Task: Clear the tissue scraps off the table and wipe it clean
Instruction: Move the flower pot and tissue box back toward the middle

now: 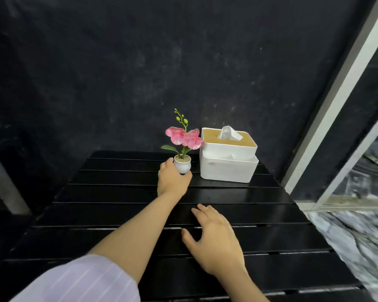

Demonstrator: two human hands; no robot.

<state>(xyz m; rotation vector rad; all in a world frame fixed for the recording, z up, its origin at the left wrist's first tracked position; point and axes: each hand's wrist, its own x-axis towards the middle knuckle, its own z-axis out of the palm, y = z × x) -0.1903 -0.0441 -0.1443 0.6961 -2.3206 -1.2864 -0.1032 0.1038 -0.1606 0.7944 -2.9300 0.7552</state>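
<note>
Head view: left hand [172, 182] gripping flower pot [182, 164], fingertips hidden; right hand [214, 238] spread flat on black slatted counter [118, 214].

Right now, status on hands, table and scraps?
Left hand grips flower pot. Right hand open, flat on table. No tissue scraps visible. Tissue box at back.

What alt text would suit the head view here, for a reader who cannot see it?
A person's left hand grips a small white flower pot holding a pink orchid, beside a white tissue box on a black slatted table. The right hand rests open on the slats.
</note>
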